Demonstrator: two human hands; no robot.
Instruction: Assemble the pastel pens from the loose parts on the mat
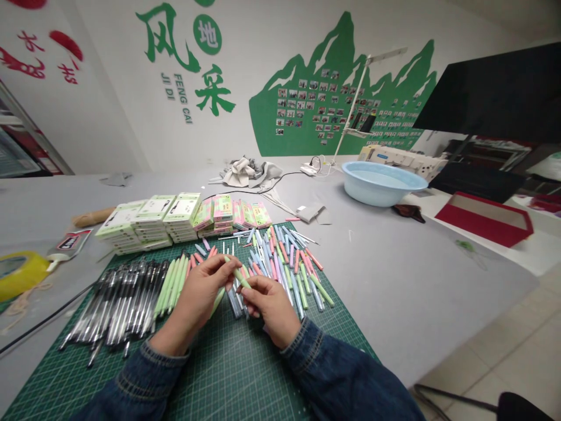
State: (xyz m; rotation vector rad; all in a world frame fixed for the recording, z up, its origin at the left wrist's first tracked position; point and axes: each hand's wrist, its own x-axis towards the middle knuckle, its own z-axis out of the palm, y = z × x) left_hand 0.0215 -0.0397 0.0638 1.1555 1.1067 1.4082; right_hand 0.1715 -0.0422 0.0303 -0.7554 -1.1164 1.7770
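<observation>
Both of my hands meet over the green cutting mat [236,362]. Between them is a light green pen [239,273], tilted down to the right. My left hand [205,287] pinches its upper end, and my right hand [268,301] grips the lower end. Another green piece [218,300] shows under my left palm; I cannot tell whether it is held. Left of my left hand lie a row of green pens [174,280] and many clear pens with black caps [125,298]. Loose pastel pen parts [287,257] in blue, pink and green spread beyond my right hand.
Stacks of white-green boxes [149,213] and pink-green boxes [223,210] line the mat's far edge. A glue tube [70,244] and yellow tape roll [21,275] lie left. Farther back are crumpled cloth [248,172], a blue basin [381,184] and a red box [484,219].
</observation>
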